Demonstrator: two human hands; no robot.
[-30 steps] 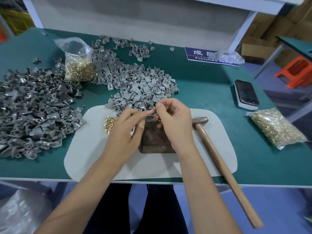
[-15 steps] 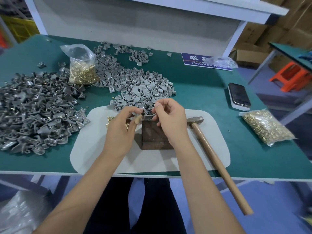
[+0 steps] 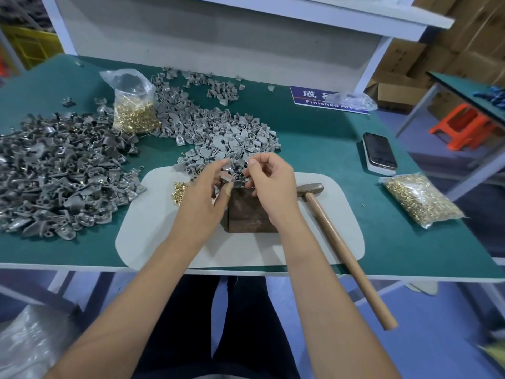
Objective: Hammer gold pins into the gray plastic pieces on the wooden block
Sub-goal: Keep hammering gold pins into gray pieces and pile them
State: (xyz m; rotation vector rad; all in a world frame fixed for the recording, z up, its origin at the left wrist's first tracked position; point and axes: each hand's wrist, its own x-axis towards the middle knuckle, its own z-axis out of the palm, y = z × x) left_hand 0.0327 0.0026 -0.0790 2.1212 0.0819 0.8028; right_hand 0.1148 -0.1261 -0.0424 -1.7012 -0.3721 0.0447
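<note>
Fingers [image 3: 252, 166] near "Finished Area" sign [image 3: 314, 98]

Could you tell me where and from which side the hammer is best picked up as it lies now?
Judging by its pose, grip the hammer on its wooden handle, coming from above with the right hand. It lies flat, head by the wooden block, handle end overhanging the table edge.

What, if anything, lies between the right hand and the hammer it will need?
Nothing visible. The hammer lies just right of the right hand on the pale mat, with only bare mat between. That hand is busy with a gray piece over the wooden block.
</note>
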